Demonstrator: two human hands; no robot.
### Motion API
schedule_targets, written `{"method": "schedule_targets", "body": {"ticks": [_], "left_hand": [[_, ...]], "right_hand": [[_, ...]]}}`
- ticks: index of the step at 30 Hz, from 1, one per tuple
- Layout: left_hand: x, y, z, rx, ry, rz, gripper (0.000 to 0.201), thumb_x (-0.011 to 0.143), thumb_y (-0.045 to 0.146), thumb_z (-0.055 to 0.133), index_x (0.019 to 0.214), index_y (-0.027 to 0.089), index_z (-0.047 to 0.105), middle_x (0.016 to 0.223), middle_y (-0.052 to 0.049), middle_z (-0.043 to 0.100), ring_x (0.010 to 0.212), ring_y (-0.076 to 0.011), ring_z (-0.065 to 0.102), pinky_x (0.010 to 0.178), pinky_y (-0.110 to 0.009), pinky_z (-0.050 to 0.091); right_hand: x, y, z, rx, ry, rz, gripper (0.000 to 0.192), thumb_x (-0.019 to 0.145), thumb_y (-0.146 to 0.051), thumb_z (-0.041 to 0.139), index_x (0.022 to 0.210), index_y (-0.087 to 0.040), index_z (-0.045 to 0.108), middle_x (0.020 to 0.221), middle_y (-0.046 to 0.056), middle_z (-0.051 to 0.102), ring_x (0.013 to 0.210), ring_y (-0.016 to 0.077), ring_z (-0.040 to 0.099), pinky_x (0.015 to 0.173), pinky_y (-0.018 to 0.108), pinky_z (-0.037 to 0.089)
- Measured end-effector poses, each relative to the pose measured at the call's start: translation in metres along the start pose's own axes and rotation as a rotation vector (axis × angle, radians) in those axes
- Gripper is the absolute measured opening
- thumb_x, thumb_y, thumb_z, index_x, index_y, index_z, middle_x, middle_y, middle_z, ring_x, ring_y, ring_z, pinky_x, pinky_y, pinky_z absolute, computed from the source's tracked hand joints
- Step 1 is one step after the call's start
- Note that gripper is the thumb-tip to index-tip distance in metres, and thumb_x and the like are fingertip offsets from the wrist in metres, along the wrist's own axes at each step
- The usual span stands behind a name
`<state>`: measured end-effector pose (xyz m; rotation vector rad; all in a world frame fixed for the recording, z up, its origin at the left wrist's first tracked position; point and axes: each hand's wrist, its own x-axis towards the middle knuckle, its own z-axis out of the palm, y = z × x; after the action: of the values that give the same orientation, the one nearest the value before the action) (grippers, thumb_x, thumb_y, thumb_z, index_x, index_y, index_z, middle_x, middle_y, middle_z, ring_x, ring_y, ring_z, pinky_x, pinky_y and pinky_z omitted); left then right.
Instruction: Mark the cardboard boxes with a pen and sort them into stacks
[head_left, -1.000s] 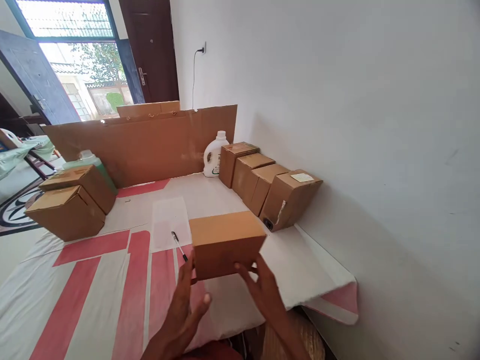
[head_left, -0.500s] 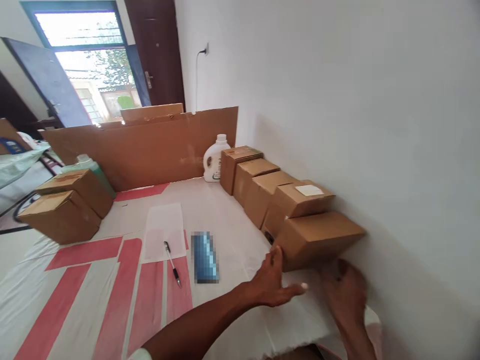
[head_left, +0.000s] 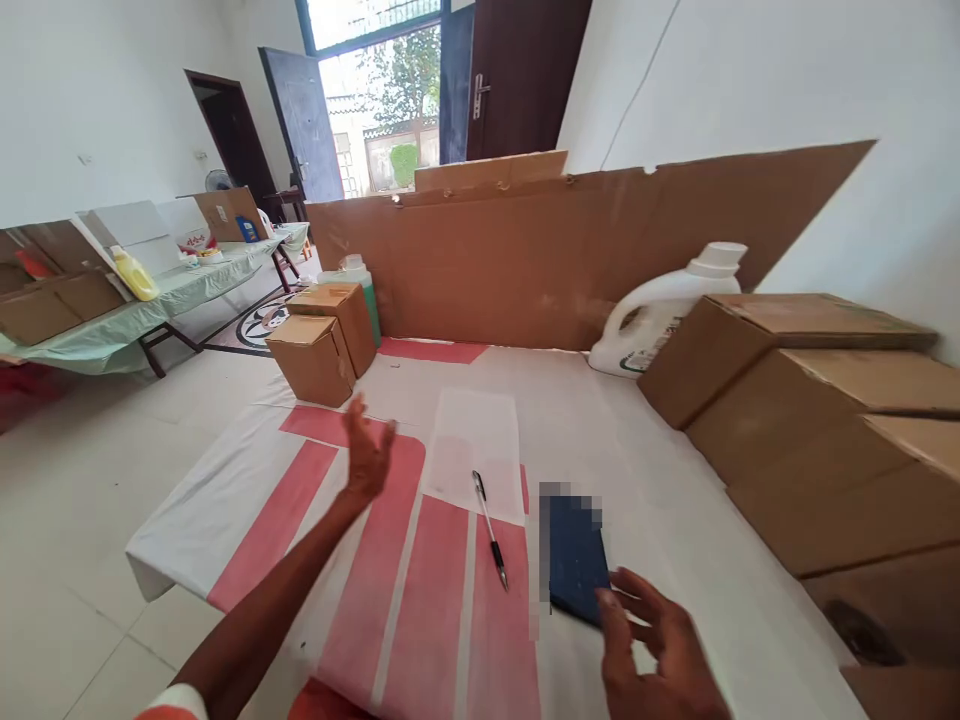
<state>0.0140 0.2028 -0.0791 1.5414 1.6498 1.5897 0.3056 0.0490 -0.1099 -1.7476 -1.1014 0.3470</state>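
My left hand (head_left: 367, 450) is stretched out over the red-striped white table cover (head_left: 420, 560), fingers apart, holding nothing, reaching toward two small cardboard boxes (head_left: 322, 345) at the far left. My right hand (head_left: 656, 655) hovers open near the front edge, its fingertips just beside a dark blue flat object (head_left: 574, 555). A pen (head_left: 490, 528) lies between the hands, below a sheet of white paper (head_left: 480, 450). A row of closed cardboard boxes (head_left: 817, 420) lines the right side against the wall.
A white jug (head_left: 664, 310) stands at the back right before an upright cardboard sheet (head_left: 570, 240). A green bottle (head_left: 360, 285) sits behind the left boxes. Another table (head_left: 127, 310) with boxes and a yellow bottle stands far left; an open door lies beyond.
The box I held now stands at the near end of the right-hand row. Both hands have let go; the left swung out to the left, and my view turned left.
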Motion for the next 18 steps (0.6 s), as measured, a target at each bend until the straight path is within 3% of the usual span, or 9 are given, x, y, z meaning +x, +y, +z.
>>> {"method": "schedule_targets", "body": {"ticks": [3, 4, 6, 9, 12, 15, 18], "left_hand": [[0.077, -0.037, -0.069, 0.033, 0.409, -0.139, 0.078, 0.101, 0.045, 0.062, 0.162, 0.015, 0.025, 0.169, -0.023, 0.017, 0.158, -0.0377, 0.016, 0.129, -0.059, 0.019], [0.099, -0.048, -0.087, 0.027, 0.501, -0.187, 0.071, 0.1, 0.041, 0.064, 0.16, 0.018, 0.032, 0.17, -0.02, 0.021, 0.157, -0.0386, 0.022, 0.127, -0.062, 0.024], [0.139, -0.068, -0.116, -0.015, 0.609, -0.283, 0.055, 0.1, 0.039, 0.066, 0.15, 0.021, 0.05, 0.16, -0.014, 0.044, 0.143, -0.0361, 0.048, 0.116, -0.062, 0.043], [0.18, -0.093, -0.136, -0.132, 0.575, -0.405, 0.042, 0.1, 0.038, 0.067, 0.137, 0.019, 0.061, 0.141, -0.012, 0.062, 0.12, -0.0283, 0.066, 0.1, -0.052, 0.057], [0.194, -0.111, -0.135, -0.252, 0.422, -0.466, 0.038, 0.1, 0.038, 0.067, 0.132, 0.017, 0.063, 0.134, -0.011, 0.066, 0.113, -0.0266, 0.069, 0.095, -0.048, 0.06], [0.179, -0.123, -0.125, -0.321, 0.311, -0.456, 0.037, 0.101, 0.038, 0.067, 0.131, 0.017, 0.064, 0.133, -0.01, 0.066, 0.113, -0.0265, 0.069, 0.095, -0.047, 0.06], [0.146, -0.129, -0.111, -0.339, 0.242, -0.416, 0.038, 0.101, 0.039, 0.067, 0.132, 0.017, 0.063, 0.134, -0.011, 0.066, 0.114, -0.0263, 0.068, 0.097, -0.049, 0.059]], "right_hand": [[-0.003, -0.003, 0.047, 0.132, -0.245, -0.113, 0.047, 0.095, -0.065, 0.058, 0.114, -0.023, 0.069, 0.099, 0.012, 0.078, 0.078, 0.0288, 0.075, 0.073, 0.041, 0.061], [-0.005, -0.003, 0.061, 0.169, -0.322, -0.136, 0.046, 0.096, -0.064, 0.058, 0.113, -0.024, 0.069, 0.097, 0.011, 0.079, 0.077, 0.0281, 0.075, 0.072, 0.04, 0.062], [-0.01, -0.006, 0.087, 0.21, -0.434, -0.154, 0.044, 0.097, -0.064, 0.056, 0.111, -0.025, 0.071, 0.094, 0.01, 0.078, 0.072, 0.0264, 0.074, 0.067, 0.038, 0.061], [-0.011, -0.028, 0.131, 0.22, -0.536, -0.163, 0.043, 0.099, -0.063, 0.053, 0.111, -0.026, 0.072, 0.097, 0.01, 0.079, 0.074, 0.0263, 0.075, 0.066, 0.036, 0.06], [0.001, -0.067, 0.192, 0.263, -0.729, -0.198, 0.043, 0.1, -0.057, 0.053, 0.125, -0.026, 0.069, 0.121, 0.014, 0.076, 0.108, 0.0311, 0.074, 0.083, 0.04, 0.063], [0.023, -0.107, 0.26, 0.345, -0.857, -0.176, 0.06, 0.094, -0.055, 0.062, 0.146, -0.025, 0.058, 0.153, 0.015, 0.058, 0.141, 0.0349, 0.056, 0.108, 0.051, 0.054], [0.042, -0.132, 0.315, 0.403, -0.883, -0.143, 0.079, 0.091, -0.055, 0.066, 0.159, -0.023, 0.043, 0.168, 0.016, 0.039, 0.156, 0.0346, 0.037, 0.121, 0.056, 0.04]]}}
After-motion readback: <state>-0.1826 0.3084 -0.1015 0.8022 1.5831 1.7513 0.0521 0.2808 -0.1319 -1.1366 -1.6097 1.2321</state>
